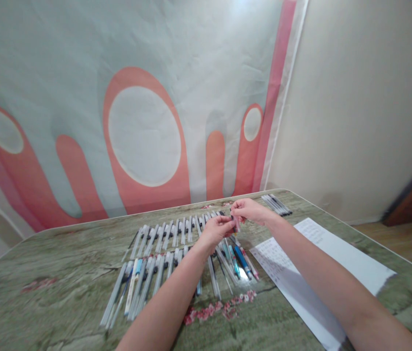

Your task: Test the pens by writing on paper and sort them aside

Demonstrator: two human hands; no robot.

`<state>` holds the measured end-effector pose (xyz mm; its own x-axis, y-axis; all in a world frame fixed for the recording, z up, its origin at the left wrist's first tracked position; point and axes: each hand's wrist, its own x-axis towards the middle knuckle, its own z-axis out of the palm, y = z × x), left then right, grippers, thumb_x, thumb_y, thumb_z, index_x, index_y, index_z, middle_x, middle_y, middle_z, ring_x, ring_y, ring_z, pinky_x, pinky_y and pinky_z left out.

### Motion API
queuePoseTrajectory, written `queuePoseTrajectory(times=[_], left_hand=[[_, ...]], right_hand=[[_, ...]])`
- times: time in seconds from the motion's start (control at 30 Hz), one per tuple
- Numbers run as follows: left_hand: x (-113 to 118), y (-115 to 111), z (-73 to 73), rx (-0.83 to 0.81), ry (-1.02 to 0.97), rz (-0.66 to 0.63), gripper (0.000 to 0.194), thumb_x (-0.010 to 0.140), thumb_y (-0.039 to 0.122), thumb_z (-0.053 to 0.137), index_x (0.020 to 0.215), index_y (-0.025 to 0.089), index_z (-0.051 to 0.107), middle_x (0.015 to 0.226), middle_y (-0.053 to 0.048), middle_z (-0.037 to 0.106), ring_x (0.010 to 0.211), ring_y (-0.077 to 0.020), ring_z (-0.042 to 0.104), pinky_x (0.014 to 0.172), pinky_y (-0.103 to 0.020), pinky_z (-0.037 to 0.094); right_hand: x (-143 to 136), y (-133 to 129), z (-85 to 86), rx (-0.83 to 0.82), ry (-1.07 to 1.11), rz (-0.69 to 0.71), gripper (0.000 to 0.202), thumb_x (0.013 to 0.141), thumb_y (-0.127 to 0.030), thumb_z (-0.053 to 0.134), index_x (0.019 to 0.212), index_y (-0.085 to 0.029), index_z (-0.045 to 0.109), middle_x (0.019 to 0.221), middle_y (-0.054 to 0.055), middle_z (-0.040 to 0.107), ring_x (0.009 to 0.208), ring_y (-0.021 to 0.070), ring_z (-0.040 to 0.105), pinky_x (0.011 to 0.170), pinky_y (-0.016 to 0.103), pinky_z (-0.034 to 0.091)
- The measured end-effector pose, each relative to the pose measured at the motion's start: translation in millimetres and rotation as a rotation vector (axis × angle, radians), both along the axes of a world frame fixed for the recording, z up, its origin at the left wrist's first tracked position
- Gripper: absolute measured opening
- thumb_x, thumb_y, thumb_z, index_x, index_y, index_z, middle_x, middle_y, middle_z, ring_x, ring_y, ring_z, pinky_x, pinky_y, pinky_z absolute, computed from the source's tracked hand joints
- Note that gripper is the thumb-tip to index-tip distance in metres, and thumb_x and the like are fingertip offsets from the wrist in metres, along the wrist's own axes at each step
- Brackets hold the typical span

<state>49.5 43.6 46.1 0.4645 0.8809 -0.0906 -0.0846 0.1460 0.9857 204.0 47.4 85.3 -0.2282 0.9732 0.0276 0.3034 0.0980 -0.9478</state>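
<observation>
My left hand [217,230] and my right hand [248,210] meet above the right end of the laid-out pens, fingertips close together. A small dark, pen-like piece [234,225] shows at the fingertips of my left hand, which pinches it. My right hand is also closed in a pinch, but what lies in it is too small to make out. Under and beside the hands are a blue pen [242,258] and a teal pen [234,261]. Clear-barrelled pens lie in a back row [169,235] and a front row [147,278], partly hidden by my left forearm.
Two white paper sheets, one a handwritten sheet [277,263], lie under and beside my right forearm. A bundle of pens [276,204] rests near the table's back right. A patterned backdrop [147,131] hangs behind the green marbled table [63,273].
</observation>
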Motion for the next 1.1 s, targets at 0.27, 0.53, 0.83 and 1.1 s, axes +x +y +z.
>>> queuePoseTrajectory(times=[0.27, 0.53, 0.83, 1.1], left_hand=[[-1.4, 2.5, -4.0, 0.071, -0.031, 0.012, 0.033, 0.060, 0.036, 0.067, 0.080, 0.012, 0.057, 0.067, -0.003, 0.059, 0.055, -0.0070, 0.051, 0.052, -0.018, 0.035], [-1.4, 2.2, -4.3, 0.074, -0.005, 0.034, 0.032, 0.059, 0.035, 0.068, 0.079, 0.013, 0.056, 0.067, -0.003, 0.060, 0.057, -0.0079, 0.051, 0.053, -0.019, 0.035], [-1.2, 0.9, -4.4, 0.078, 0.024, 0.033, 0.034, 0.058, 0.036, 0.068, 0.081, 0.014, 0.057, 0.069, -0.003, 0.061, 0.059, -0.0089, 0.052, 0.055, -0.020, 0.036], [-0.2, -0.3, -4.9, 0.100, 0.043, 0.019, 0.033, 0.059, 0.035, 0.068, 0.082, 0.014, 0.058, 0.071, -0.004, 0.061, 0.060, -0.0100, 0.054, 0.055, -0.020, 0.037]], right_hand=[[6.7, 1.8, -2.0, -0.003, 0.059, 0.032, 0.015, 0.064, -0.025, 0.059, 0.070, -0.012, 0.055, 0.048, -0.004, 0.055, 0.041, 0.0048, 0.045, 0.041, 0.016, 0.035], [18.6, 6.5, 1.8, 0.108, 0.155, -0.122, 0.025, 0.065, -0.036, 0.061, 0.073, -0.013, 0.055, 0.057, 0.001, 0.061, 0.048, 0.0061, 0.049, 0.048, 0.017, 0.039], [20.9, 14.4, 1.7, 0.260, 0.334, -0.352, 0.036, 0.062, -0.047, 0.063, 0.075, -0.016, 0.051, 0.061, 0.001, 0.060, 0.053, 0.0077, 0.051, 0.052, 0.019, 0.042], [23.7, 17.8, -1.5, 0.274, 0.349, -0.349, 0.032, 0.065, -0.044, 0.062, 0.077, -0.016, 0.052, 0.062, 0.001, 0.060, 0.053, 0.0074, 0.050, 0.051, 0.018, 0.042]])
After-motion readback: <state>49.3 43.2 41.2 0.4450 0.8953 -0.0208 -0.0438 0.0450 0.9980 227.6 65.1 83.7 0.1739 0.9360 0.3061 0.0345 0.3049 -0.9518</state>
